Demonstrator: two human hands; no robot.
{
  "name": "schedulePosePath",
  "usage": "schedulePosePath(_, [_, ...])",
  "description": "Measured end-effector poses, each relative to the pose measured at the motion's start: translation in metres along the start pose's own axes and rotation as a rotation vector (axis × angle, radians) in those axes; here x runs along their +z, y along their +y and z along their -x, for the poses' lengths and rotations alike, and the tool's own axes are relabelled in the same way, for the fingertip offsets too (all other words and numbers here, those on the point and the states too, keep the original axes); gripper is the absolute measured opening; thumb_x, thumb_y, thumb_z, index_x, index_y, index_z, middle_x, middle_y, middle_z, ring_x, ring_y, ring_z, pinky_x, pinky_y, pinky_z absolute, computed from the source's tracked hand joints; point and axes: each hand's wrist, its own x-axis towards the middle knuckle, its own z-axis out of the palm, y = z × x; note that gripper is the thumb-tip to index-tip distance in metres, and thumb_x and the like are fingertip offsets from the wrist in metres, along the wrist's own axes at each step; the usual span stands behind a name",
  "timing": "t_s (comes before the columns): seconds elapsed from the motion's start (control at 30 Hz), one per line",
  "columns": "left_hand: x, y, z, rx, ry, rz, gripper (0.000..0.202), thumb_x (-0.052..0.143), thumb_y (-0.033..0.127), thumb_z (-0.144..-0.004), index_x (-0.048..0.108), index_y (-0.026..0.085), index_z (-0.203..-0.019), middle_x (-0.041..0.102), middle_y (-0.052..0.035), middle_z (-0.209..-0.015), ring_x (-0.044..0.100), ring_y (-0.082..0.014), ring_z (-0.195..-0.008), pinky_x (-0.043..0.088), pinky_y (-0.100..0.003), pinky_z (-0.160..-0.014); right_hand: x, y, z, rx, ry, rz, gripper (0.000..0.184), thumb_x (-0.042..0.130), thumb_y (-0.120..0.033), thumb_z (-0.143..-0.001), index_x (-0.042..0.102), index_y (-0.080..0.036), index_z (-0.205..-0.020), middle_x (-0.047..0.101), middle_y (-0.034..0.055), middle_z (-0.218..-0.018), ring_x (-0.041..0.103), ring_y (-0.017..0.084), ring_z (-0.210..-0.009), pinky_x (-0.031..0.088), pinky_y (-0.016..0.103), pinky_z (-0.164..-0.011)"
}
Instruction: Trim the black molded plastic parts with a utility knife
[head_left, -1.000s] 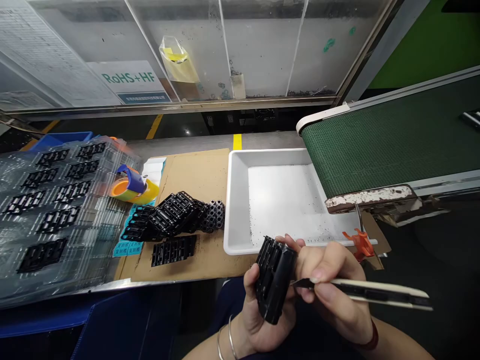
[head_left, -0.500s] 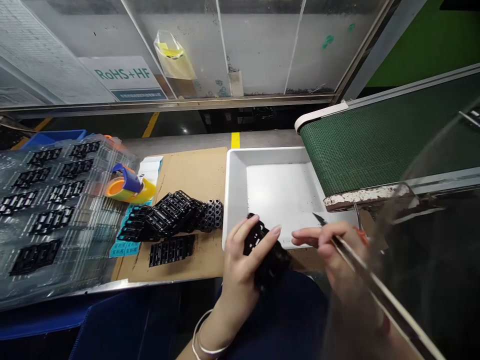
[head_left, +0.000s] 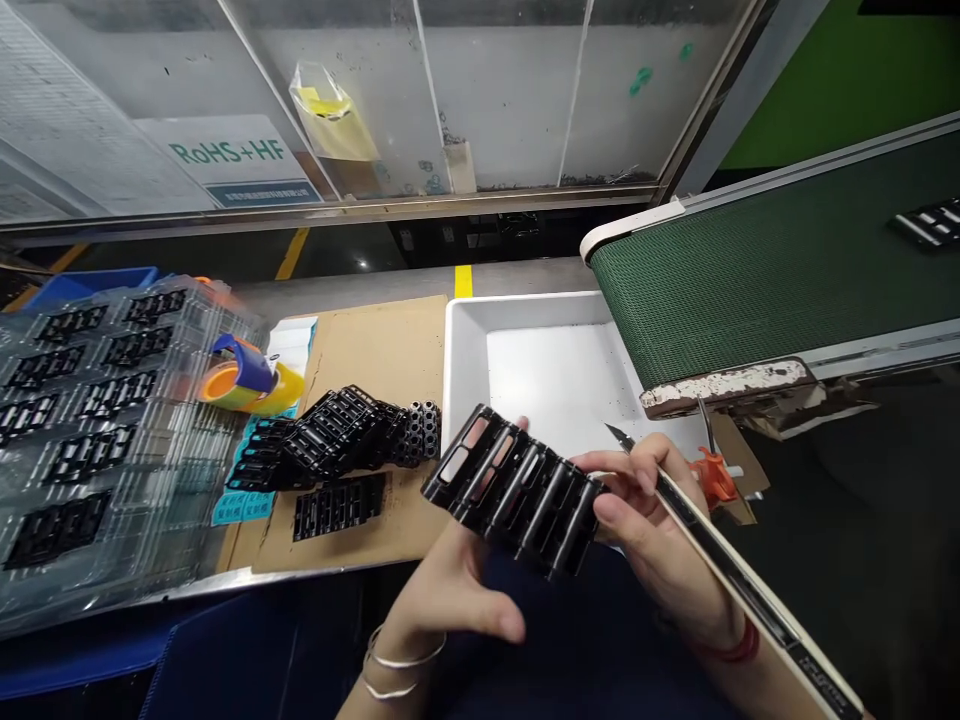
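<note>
We work at a counter facing a glass panel with a RoHS+HF sign. To the right runs a green mesh conveyor belt, with a black part lying at its far right. On the left lies a clear plastic blister tray holding rows of black parts, and in the middle lies a cardboard sheet with a heap of black frames on it. A roll of yellow tape sits between them. A white plastic tray stands right of the cardboard.

Our black plastic frame is up in the air over the tray's near edge, held between both hands. It looks light, stiff and glossy, so it may slip; its thin bars could be fragile, and the solid ends seem the safer place to hold it. The left hand is spread beneath it, fingertips hidden behind it, and we cannot tell whether that grip is clamping. The right hand pinches a craft knife, its fingers against the frame's right end.

Compared with the earlier view, the frame now lies flatter and shows its slots, rather than sitting bunched in the left hand.
</note>
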Motion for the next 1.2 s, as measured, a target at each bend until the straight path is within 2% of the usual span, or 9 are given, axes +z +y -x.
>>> schedulePosePath(0.1, [0.015, 0.003, -0.002, 0.006, 0.081, 0.26, 0.091, 0.063, 0.072, -0.082, 0.021, 0.046, -0.159, 0.055, -0.0091, -0.151, 0.05, -0.0347, -0.141, 0.044, -0.057, -0.113, 0.004, 0.003, 0.001, -0.06, 0.07, 0.067, 0.029, 0.075, -0.023, -0.091, 0.047, -0.026, -0.083, 0.081, -0.0007, -0.101, 0.076, 0.016, -0.09, 0.061, 0.029, -0.076])
schedulePosePath(0.17, [0.025, 0.009, -0.005, 0.001, 0.241, 0.446, 0.079, 0.056, 0.074, -0.084, 0.034, 0.045, -0.154, 0.066, -0.0068, -0.132, 0.065, -0.0316, -0.122, 0.059, -0.05, -0.097, 0.001, 0.004, 0.001, -0.171, 0.149, 0.125, 0.016, 0.064, -0.034, -0.099, 0.057, -0.027, -0.087, 0.079, -0.0011, -0.091, 0.072, 0.015, -0.082, 0.059, 0.03, -0.077])
schedulePosePath(0.23, [0.031, 0.016, -0.009, -0.055, 0.31, 0.643, 0.069, 0.057, 0.074, -0.083, 0.055, 0.036, -0.141, 0.07, -0.0065, -0.116, 0.072, -0.0287, -0.101, 0.065, -0.039, -0.074, -0.006, 0.001, 0.0, -0.267, 0.216, 0.191, 0.03, 0.054, -0.047, -0.102, 0.067, -0.026, -0.085, 0.07, -0.0005, -0.076, 0.064, 0.015, -0.07, 0.056, 0.028, -0.069])
schedulePosePath(0.3, [0.032, 0.022, -0.011, -0.139, 0.281, 0.767, 0.062, 0.054, 0.072, -0.087, 0.067, 0.025, -0.125, 0.069, -0.0078, -0.109, 0.072, -0.025, -0.087, 0.063, -0.031, -0.056, -0.014, -0.004, -0.001, -0.244, 0.238, 0.268, 0.036, 0.057, -0.052, -0.099, 0.074, -0.025, -0.082, 0.063, 0.0004, -0.072, 0.058, 0.014, -0.066, 0.052, 0.026, -0.064])
schedulePosePath(0.37, [0.032, 0.025, -0.012, -0.21, 0.224, 0.839, 0.063, 0.048, 0.071, -0.092, 0.071, 0.018, -0.116, 0.069, -0.0098, -0.106, 0.071, -0.0224, -0.081, 0.059, -0.025, -0.049, -0.021, -0.011, -0.002, -0.131, 0.221, 0.289, 0.022, 0.072, -0.048, -0.091, 0.077, -0.027, -0.089, 0.064, 0.0001, -0.076, 0.059, 0.013, -0.068, 0.052, 0.023, -0.063])
schedulePosePath(0.53, [0.034, 0.023, -0.006, -0.322, 0.042, 0.917, 0.08, 0.021, 0.07, -0.099, 0.068, 0.01, -0.125, 0.073, -0.0138, -0.089, 0.068, -0.0168, -0.069, 0.057, -0.021, -0.053, -0.022, -0.018, -0.003, 0.08, 0.125, 0.131, 0.02, 0.087, -0.042, -0.076, 0.077, -0.025, -0.078, 0.066, -0.0012, -0.065, 0.06, 0.011, -0.057, 0.051, 0.018, -0.051])
schedulePosePath(0.67, [0.038, 0.023, -0.002, -0.426, 0.022, 0.975, 0.086, 0.015, 0.072, -0.098, 0.06, 0.011, -0.138, 0.075, -0.0145, -0.088, 0.069, -0.016, -0.064, 0.056, -0.021, -0.053, -0.016, -0.016, -0.002, 0.308, 0.101, 0.077, 0.03, 0.083, -0.045, -0.08, 0.074, -0.019, -0.067, 0.06, -0.0011, -0.053, 0.049, 0.008, -0.042, 0.042, 0.016, -0.037])
schedulePosePath(0.83, [0.043, 0.021, -0.002, -0.489, 0.036, 1.031, 0.084, 0.014, 0.072, -0.099, 0.052, 0.014, -0.146, 0.076, -0.0145, -0.093, 0.068, -0.0157, -0.06, 0.055, -0.021, -0.048, -0.011, -0.011, 0.002, 0.509, 0.07, -0.007, 0.037, 0.082, -0.049, -0.08, 0.07, -0.017, -0.065, 0.056, -0.0039, -0.047, 0.046, 0.006, -0.038, 0.043, 0.015, -0.038])
schedulePosePath(1.2, [0.047, 0.018, -0.002, -0.557, -0.044, 1.115, 0.091, 0.009, 0.071, -0.099, 0.064, 0.007, -0.132, 0.076, -0.016, -0.093, 0.073, -0.0183, -0.074, 0.057, -0.021, -0.054, -0.004, -0.004, 0.011, 0.666, 0.049, -0.22, 0.038, 0.078, -0.049, -0.085, 0.062, -0.018, -0.069, 0.057, -0.0062, -0.043, 0.058, 0.008, -0.035, 0.044, 0.013, -0.037])
